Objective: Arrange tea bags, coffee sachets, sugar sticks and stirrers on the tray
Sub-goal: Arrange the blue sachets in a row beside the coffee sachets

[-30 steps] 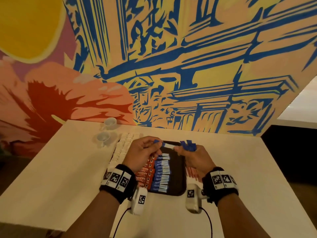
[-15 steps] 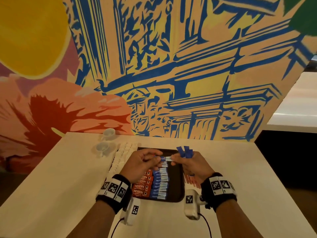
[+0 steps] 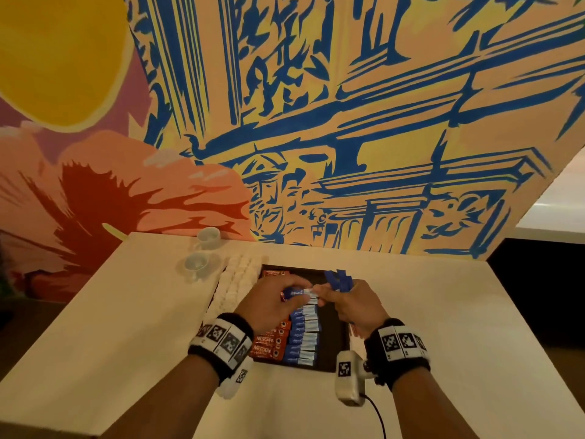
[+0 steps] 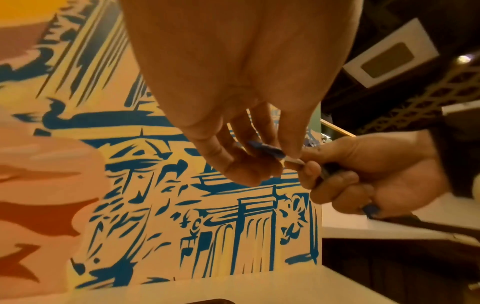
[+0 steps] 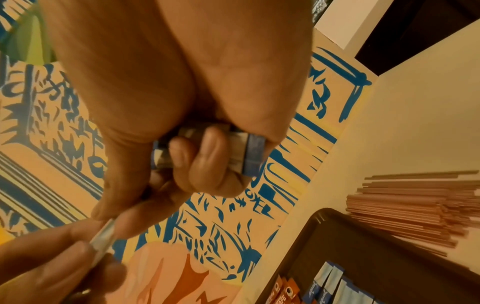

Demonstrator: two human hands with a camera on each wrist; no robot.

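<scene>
A dark tray holds a row of red coffee sachets and a row of blue-and-white sugar sticks. My left hand pinches the blue end of one sugar stick just above the far end of that row. My right hand pinches its white end and also grips a bundle of sugar sticks in the curled fingers. The left wrist view shows the pinched stick between both hands. In the right wrist view the bundle sits in the palm.
White packets lie in columns left of the tray. Thin stirrers are piled on the table right of the tray. Two small cups stand at the back left. A painted wall rises behind the table.
Both hands, with the single stick between them, have come back from the tray's far edge and down towards the far end of the blue row.
</scene>
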